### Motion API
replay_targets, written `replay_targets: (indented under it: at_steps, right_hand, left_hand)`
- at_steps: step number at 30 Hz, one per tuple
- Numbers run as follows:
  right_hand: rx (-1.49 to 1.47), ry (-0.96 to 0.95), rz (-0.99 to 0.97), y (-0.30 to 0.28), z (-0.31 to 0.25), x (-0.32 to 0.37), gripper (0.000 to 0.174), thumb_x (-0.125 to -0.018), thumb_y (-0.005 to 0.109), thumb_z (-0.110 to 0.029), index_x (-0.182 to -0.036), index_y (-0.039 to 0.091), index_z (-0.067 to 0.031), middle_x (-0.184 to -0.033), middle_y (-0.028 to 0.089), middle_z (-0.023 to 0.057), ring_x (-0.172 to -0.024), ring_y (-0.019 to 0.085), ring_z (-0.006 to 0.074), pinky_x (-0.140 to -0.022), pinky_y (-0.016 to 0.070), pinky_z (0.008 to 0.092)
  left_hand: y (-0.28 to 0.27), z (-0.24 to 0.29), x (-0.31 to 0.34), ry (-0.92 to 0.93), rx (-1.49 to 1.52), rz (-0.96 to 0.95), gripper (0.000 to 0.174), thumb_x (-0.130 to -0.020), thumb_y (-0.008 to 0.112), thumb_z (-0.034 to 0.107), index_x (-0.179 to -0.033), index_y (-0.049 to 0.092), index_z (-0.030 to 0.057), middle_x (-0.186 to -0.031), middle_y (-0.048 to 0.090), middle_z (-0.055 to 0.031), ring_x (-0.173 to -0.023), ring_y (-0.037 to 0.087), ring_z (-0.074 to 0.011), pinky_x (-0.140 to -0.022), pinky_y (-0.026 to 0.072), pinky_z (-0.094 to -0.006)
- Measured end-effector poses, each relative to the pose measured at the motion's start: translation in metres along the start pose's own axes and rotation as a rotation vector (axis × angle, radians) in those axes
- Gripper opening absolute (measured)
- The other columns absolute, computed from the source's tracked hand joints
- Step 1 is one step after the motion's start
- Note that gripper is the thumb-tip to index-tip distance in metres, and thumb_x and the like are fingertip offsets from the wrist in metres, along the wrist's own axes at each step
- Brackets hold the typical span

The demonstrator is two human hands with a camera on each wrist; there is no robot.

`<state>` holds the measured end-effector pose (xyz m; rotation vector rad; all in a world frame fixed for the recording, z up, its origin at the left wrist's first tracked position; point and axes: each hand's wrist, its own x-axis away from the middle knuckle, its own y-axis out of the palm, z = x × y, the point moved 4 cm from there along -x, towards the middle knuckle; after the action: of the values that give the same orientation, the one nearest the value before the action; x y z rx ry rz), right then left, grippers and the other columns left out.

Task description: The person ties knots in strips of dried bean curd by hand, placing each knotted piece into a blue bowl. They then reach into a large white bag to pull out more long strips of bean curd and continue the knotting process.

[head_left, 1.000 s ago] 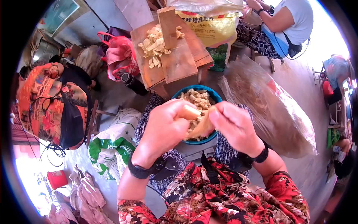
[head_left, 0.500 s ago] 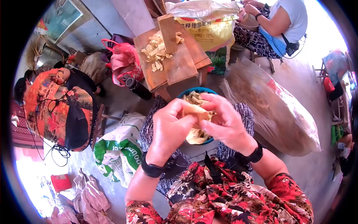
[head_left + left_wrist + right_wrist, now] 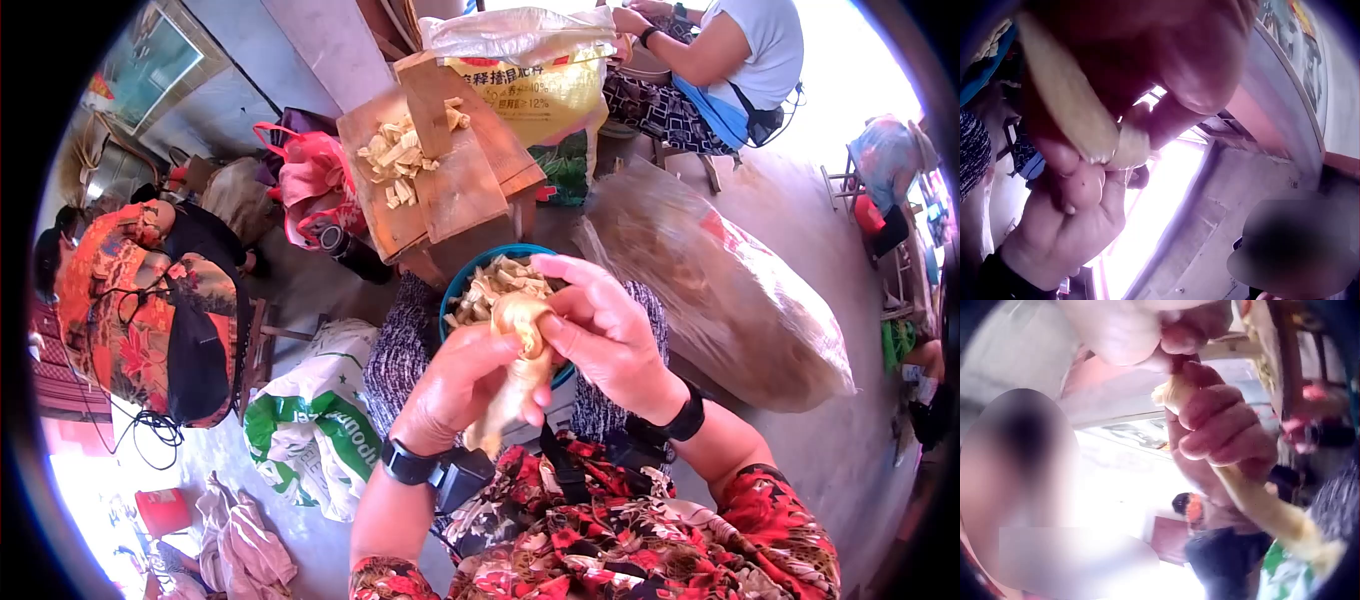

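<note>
A long, pale yellow, limp strip [image 3: 522, 322] is looped round on itself between my two hands, above a blue basin [image 3: 447, 312]. My left hand [image 3: 452, 385] grips the strip, its fingers curled round it in the right wrist view, where a loose tail [image 3: 1266, 509] hangs out below them. My right hand [image 3: 612, 345] pinches the upper loop between thumb and fingers. The left wrist view shows the strip [image 3: 1066, 100] running down to the right hand's fingertips. Similar short, folded pale pieces [image 3: 497, 285] fill the basin, partly hidden behind the hands.
Ahead stands a wooden stool [image 3: 380, 222] with a board, an upright wooden block [image 3: 425, 105] and more pale pieces [image 3: 392, 155]. A large clear plastic bag [image 3: 720, 290] lies to the right, a white-and-green sack [image 3: 315, 420] to the left. Other people sit nearby.
The hands first stretched the strip apart, then came together; now it is looped over on itself, with its tail hanging below the left hand. The head view has shifted slightly.
</note>
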<state>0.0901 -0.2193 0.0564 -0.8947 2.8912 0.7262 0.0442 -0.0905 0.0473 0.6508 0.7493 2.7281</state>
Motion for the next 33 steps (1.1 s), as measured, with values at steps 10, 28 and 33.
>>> replay_targets:
  at_steps: [10,28,33]
  right_hand:
    - [0.614,-0.088,-0.056,-0.026,-0.027,0.002,0.016,-0.091,0.052,-0.01,-0.078,0.052,-0.0012,-0.062,0.049,0.003,-0.051,0.048,0.0106,-0.046,0.0377,0.027]
    - [-0.145,0.867,-0.647,-0.008,0.001,-0.03,0.035,-0.094,0.041,-0.03,-0.098,0.054,0.0024,-0.072,0.06,0.0095,-0.052,0.058,0.0159,-0.05,0.0479,0.0244]
    - [-0.166,0.906,-0.634,-0.012,0.007,-0.018,0.029,-0.093,0.044,-0.029,-0.086,0.051,-0.0008,-0.06,0.048,0.0014,-0.044,0.047,0.009,-0.056,0.0507,0.0277]
  left_hand:
    - [-0.007,0.021,0.014,0.157,-0.447,0.257,0.027,-0.081,0.069,0.016,-0.102,0.062,0.0005,-0.085,0.062,0.0011,-0.072,0.055,-0.0054,-0.067,0.0443,-0.0187]
    - [0.001,0.056,0.021,0.699,-1.11,0.324,0.015,-0.072,0.073,0.008,-0.086,0.068,0.0073,-0.067,0.062,-0.0044,-0.057,0.057,-0.0158,-0.052,0.045,-0.0257]
    - [-0.005,0.052,0.02,0.781,-1.258,0.307,0.015,-0.071,0.074,0.01,-0.084,0.067,0.0074,-0.065,0.062,-0.0048,-0.053,0.056,-0.0172,-0.047,0.0424,-0.0258]
